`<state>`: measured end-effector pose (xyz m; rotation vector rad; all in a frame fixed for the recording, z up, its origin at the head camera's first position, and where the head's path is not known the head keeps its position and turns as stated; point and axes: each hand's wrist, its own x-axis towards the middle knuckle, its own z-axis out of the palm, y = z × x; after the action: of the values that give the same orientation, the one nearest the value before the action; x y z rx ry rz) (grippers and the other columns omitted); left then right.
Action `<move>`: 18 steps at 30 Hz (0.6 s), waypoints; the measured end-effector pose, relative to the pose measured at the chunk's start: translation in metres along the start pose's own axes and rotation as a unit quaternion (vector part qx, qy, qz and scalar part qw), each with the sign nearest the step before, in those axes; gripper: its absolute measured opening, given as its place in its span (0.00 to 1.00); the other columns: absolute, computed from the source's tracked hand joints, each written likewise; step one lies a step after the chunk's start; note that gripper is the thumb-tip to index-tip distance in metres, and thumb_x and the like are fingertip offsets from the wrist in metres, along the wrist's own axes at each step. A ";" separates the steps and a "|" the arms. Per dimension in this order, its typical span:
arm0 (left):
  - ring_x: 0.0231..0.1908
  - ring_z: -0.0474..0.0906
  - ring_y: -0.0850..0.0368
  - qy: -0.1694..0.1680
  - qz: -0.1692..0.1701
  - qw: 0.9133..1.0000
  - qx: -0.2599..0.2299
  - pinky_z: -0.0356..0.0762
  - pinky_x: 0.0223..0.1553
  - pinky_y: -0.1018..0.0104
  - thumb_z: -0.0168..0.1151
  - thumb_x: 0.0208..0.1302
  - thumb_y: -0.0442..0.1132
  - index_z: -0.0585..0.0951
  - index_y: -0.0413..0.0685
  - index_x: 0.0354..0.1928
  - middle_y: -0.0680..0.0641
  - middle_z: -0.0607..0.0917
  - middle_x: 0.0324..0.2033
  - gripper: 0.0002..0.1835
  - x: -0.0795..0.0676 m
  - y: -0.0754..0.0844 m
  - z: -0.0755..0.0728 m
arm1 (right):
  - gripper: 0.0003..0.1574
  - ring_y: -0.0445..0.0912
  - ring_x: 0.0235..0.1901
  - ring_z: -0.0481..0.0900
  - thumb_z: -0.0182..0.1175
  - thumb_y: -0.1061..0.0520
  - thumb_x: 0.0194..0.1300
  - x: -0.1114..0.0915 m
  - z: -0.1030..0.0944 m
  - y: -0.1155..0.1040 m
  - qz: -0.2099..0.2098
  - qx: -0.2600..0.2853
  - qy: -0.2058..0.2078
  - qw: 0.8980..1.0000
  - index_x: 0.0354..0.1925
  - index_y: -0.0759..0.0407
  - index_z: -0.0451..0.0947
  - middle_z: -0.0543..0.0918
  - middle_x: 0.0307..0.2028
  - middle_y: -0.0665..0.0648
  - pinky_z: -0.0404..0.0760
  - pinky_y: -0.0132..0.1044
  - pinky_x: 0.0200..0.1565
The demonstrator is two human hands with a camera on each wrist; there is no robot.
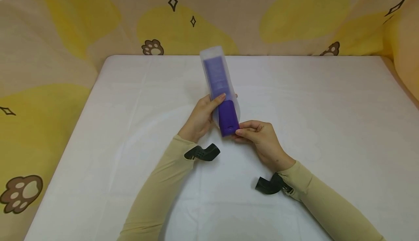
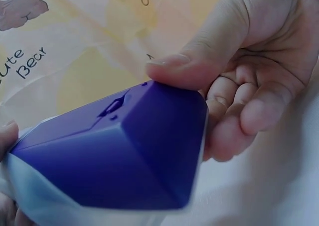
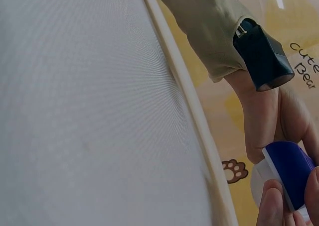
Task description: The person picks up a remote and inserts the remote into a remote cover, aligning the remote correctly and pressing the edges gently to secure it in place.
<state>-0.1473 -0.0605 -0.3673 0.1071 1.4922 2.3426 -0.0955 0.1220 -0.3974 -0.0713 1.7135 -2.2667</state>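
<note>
A purple remote control (image 1: pixel 228 119) lies partly inside a translucent sleeve (image 1: pixel 211 53), held tilted above the white table. The bare purple end, with a small latch mark, points toward the person; the rest shows through the sleeve. My left hand (image 1: pixel 201 119) grips the remote and sleeve around the middle, its thumb lying across the top. At the near end my right hand (image 1: pixel 262 139) pinches the right corner of the remote (image 2: pixel 149 151) between thumb and fingers. In the right wrist view, the right fingers (image 3: pixel 271 203) show beside the purple end. The remote's other face is hidden.
The white table (image 1: pixel 327 124) spreads under both arms, its back edge meeting a yellow patterned cloth (image 1: pixel 203 19). A black wrist device (image 1: pixel 203 152) sits at the left cuff, another black wrist device (image 1: pixel 271 184) at the right.
</note>
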 end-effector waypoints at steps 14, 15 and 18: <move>0.51 0.75 0.54 -0.009 0.005 1.000 0.010 0.72 0.54 0.61 0.47 0.73 0.39 0.67 0.32 0.62 0.35 0.74 0.58 0.21 0.000 -0.001 0.002 | 0.09 0.48 0.31 0.85 0.56 0.75 0.61 0.000 0.001 0.000 0.004 0.004 0.007 1.000 0.36 0.66 0.79 0.86 0.28 0.58 0.83 0.40 0.40; 0.51 0.75 0.54 -0.009 0.005 1.000 0.011 0.72 0.54 0.62 0.47 0.73 0.38 0.68 0.32 0.62 0.35 0.74 0.58 0.21 0.000 -0.001 0.002 | 0.09 0.48 0.31 0.85 0.56 0.75 0.61 0.000 0.001 0.000 0.003 0.005 0.008 1.000 0.36 0.66 0.79 0.86 0.28 0.58 0.83 0.40 0.40; 0.51 0.75 0.54 -0.012 0.006 1.000 0.017 0.72 0.54 0.61 0.46 0.73 0.38 0.68 0.32 0.62 0.35 0.74 0.58 0.21 0.000 -0.002 0.001 | 0.10 0.48 0.31 0.85 0.56 0.76 0.61 0.000 0.001 0.000 0.003 0.007 0.010 1.000 0.35 0.66 0.79 0.86 0.28 0.58 0.83 0.40 0.40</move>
<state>-0.1465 -0.0587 -0.3681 0.1519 1.5236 2.3186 -0.0950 0.1214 -0.3967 -0.0412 1.7050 -2.2831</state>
